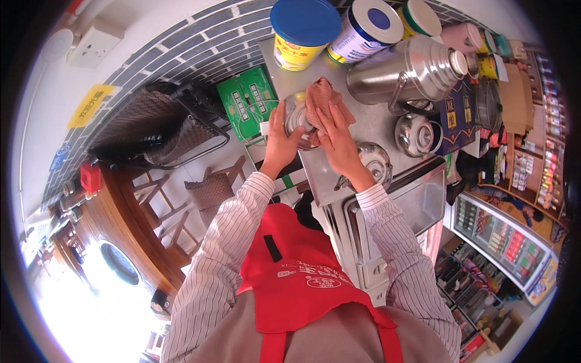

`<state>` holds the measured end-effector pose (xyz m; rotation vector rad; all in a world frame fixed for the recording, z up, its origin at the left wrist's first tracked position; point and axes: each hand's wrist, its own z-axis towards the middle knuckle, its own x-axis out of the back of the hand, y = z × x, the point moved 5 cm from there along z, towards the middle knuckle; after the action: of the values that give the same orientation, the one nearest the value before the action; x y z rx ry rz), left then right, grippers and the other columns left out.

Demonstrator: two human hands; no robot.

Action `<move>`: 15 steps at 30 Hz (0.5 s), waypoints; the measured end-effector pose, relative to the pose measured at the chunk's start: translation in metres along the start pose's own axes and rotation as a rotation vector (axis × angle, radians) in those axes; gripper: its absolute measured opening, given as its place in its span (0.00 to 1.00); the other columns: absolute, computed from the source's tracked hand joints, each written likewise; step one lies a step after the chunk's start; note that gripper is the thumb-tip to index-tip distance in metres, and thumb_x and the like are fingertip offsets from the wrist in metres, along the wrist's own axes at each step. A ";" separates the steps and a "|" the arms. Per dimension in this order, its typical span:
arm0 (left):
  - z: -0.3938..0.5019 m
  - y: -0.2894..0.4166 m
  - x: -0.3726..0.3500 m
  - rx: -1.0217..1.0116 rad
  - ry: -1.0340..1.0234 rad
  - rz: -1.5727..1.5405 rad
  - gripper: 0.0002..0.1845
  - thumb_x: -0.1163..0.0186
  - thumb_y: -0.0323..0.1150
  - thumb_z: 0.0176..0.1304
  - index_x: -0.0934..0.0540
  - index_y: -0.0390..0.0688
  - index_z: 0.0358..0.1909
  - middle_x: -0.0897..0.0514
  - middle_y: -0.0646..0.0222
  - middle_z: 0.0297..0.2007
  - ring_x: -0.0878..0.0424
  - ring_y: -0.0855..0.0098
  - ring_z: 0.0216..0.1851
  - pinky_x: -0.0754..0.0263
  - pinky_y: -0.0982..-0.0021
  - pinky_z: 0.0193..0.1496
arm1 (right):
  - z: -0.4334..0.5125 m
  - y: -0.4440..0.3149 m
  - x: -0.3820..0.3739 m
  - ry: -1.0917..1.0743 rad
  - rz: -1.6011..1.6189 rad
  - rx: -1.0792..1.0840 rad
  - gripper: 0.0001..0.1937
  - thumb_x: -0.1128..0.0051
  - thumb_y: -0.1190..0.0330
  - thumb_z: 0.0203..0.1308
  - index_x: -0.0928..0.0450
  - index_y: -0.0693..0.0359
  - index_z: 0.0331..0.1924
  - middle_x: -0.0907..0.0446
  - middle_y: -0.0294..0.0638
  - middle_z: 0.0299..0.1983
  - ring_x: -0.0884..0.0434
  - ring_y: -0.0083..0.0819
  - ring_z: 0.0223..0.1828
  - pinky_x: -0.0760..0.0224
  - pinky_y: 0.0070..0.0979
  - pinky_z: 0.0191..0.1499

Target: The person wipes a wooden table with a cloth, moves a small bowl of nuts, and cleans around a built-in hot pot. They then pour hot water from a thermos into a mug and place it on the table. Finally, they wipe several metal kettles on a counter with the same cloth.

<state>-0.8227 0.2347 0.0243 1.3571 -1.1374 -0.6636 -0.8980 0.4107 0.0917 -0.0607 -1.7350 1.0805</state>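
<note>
A shiny metal pot (296, 119) stands near the left edge of the steel counter (327, 174). My left hand (282, 139) grips its near left side, thumb on top and fingers along the outside. Bunched under my right hand (338, 140) is a reddish-pink cloth (323, 93), pressed against the pot's right side. The cloth and both hands hide part of the pot. Just beyond my right wrist sits a lidded steel teapot (376, 163), partly covered by that wrist. Another steel teapot (415, 135) is farther right.
A large steel thermos flask (390, 77) leans across the picture behind the teapots. Several cans, one with a blue lid (305, 20), line the back. Green boxes (249, 102) lie left of the counter. A dark folded chair (159, 122) and a wooden table (122, 227) are further left.
</note>
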 end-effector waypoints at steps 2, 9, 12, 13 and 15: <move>0.003 -0.001 0.002 0.003 -0.028 -0.035 0.53 0.24 0.30 0.70 0.42 0.36 0.92 0.37 0.33 0.86 0.36 0.39 0.87 0.39 0.52 0.89 | 0.017 -0.013 0.003 0.046 -0.011 0.209 0.25 0.48 0.64 0.86 0.19 0.65 0.78 0.29 0.55 0.85 0.35 0.58 0.88 0.43 0.48 0.88; 0.002 -0.001 0.002 0.031 -0.032 0.001 0.53 0.22 0.31 0.70 0.41 0.36 0.91 0.36 0.34 0.85 0.35 0.39 0.87 0.36 0.53 0.87 | 0.121 0.003 -0.010 -0.194 0.179 -0.031 0.21 0.54 0.58 0.86 0.09 0.58 0.60 0.13 0.47 0.69 0.18 0.53 0.72 0.28 0.49 0.74; 0.003 0.000 0.003 0.052 -0.017 0.018 0.53 0.22 0.31 0.69 0.40 0.38 0.91 0.36 0.35 0.86 0.35 0.40 0.87 0.36 0.53 0.87 | 0.099 -0.004 -0.004 -0.042 0.090 0.116 0.20 0.53 0.59 0.87 0.10 0.61 0.63 0.14 0.51 0.70 0.17 0.53 0.72 0.27 0.47 0.74; 0.003 0.000 0.003 0.045 -0.015 -0.007 0.53 0.22 0.32 0.69 0.40 0.38 0.91 0.36 0.35 0.85 0.35 0.40 0.87 0.36 0.53 0.87 | 0.085 -0.008 0.001 0.030 0.061 0.220 0.21 0.52 0.59 0.87 0.11 0.61 0.64 0.15 0.52 0.71 0.18 0.54 0.73 0.28 0.47 0.75; 0.003 -0.002 0.002 0.082 -0.014 -0.031 0.53 0.21 0.33 0.69 0.40 0.39 0.91 0.36 0.36 0.85 0.35 0.40 0.87 0.36 0.53 0.87 | 0.051 -0.006 0.002 0.081 0.077 0.243 0.22 0.50 0.60 0.87 0.14 0.61 0.72 0.23 0.57 0.79 0.28 0.56 0.83 0.36 0.49 0.84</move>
<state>-0.8240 0.2316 0.0223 1.4440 -1.1671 -0.6557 -0.9359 0.3757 0.0949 -0.0186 -1.5290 1.3211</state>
